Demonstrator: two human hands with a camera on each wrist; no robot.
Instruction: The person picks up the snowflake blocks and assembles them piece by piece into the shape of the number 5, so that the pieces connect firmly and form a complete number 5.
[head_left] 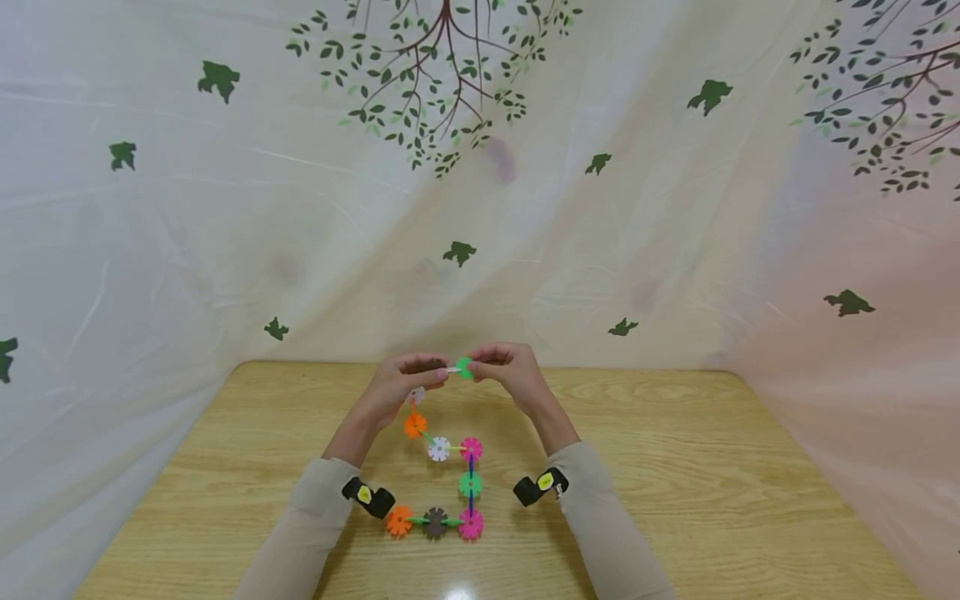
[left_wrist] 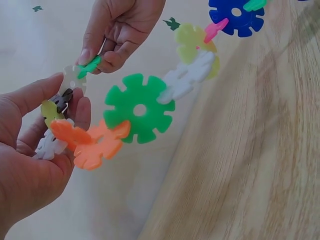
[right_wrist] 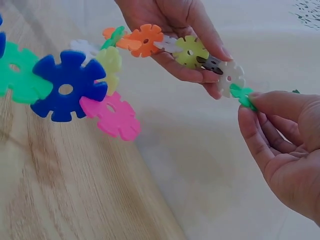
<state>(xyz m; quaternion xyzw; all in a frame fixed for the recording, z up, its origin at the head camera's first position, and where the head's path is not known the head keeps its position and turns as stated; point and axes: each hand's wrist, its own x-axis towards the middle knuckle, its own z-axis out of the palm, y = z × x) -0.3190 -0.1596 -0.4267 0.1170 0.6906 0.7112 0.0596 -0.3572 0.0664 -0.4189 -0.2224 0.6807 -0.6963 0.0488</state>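
Notched plastic snowflake discs are slotted together into a chain. My left hand point(head_left: 393, 385) holds one end of it, thumb and fingers about a whitish disc point(right_wrist: 230, 78) and the dark grey disc point(right_wrist: 212, 64) beside it. My right hand point(head_left: 516, 375) pinches a small-looking green disc point(left_wrist: 90, 67), whose edge meets the whitish disc's edge; how deeply they are slotted cannot be seen. From the left hand the chain runs down past an orange disc point(head_left: 415, 426), a white disc point(head_left: 438, 449), pink discs point(head_left: 471, 523) and a dark disc point(head_left: 435, 522) to another orange disc point(head_left: 400, 521).
Below the hands is a wood-grain table point(head_left: 675, 483). A pale curtain point(head_left: 360, 250) printed with leaves and branches hangs behind its far edge and along both sides. Black wrist cameras point(head_left: 367, 497) are strapped over both sleeves.
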